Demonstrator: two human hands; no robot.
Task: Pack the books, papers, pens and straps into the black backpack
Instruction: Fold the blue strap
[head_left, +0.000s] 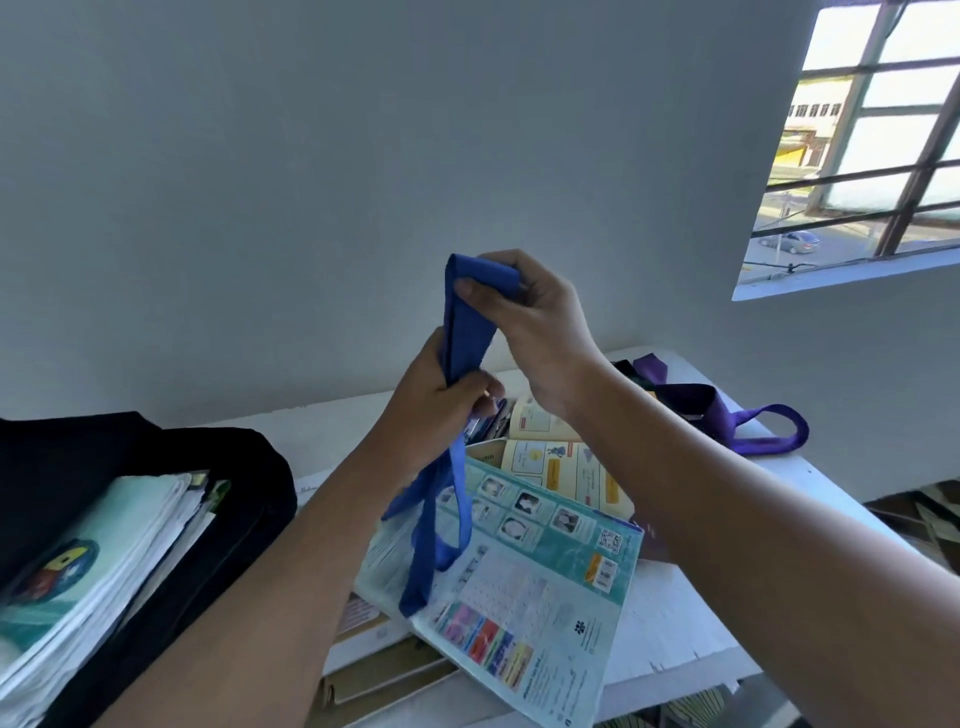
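Strap-folding step: right hand pinches the blue strap top, left hand grips lower (tail apparently loose), mid-frame; next, probably stowing in black backpack, lower left.

White table; barred window, car outside.
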